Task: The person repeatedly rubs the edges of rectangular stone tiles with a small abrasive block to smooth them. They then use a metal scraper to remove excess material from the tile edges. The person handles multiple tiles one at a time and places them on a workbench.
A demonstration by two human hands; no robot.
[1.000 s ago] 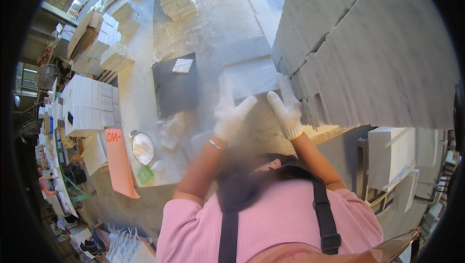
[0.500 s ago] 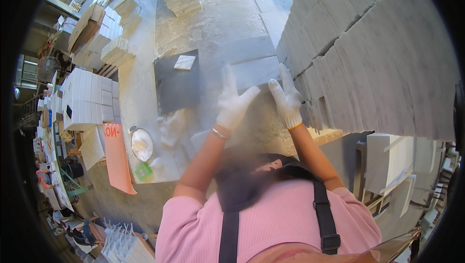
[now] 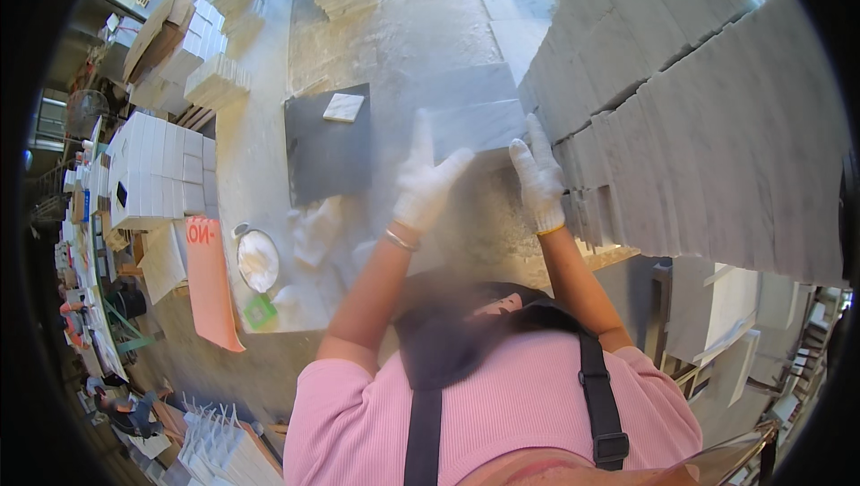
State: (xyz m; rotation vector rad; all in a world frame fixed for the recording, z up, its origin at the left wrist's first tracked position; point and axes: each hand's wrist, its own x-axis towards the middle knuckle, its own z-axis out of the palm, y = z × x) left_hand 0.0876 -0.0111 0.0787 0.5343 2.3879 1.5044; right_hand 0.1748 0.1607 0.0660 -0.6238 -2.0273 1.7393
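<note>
Both my hands wear white knit gloves. My left hand [image 3: 425,183] lies along the left edge of a grey-white marble tile [image 3: 475,125], thumb spread out and fingers stretched forward. At the opposite edge, my right hand [image 3: 539,183] has its fingers extended and thumb apart, close to the tall stack of slabs. Neither hand is wrapped round anything; whether the fingers press on the tile edges is hard to tell. Just beyond lies another grey tile [image 3: 466,83]. The left fingertips are hazy.
A tall row of marble slabs [image 3: 699,146] rises at the right. A dark square board [image 3: 328,159] carries a small white tile [image 3: 343,108]. Nearer left are a crumpled white cloth [image 3: 318,231], an oval dish [image 3: 258,260], a green item [image 3: 260,311] and an orange sheet [image 3: 212,284].
My head view has shifted slightly. Both hands stay at the tile's two sides, with the right hand a little more upright and the fingers still extended.
</note>
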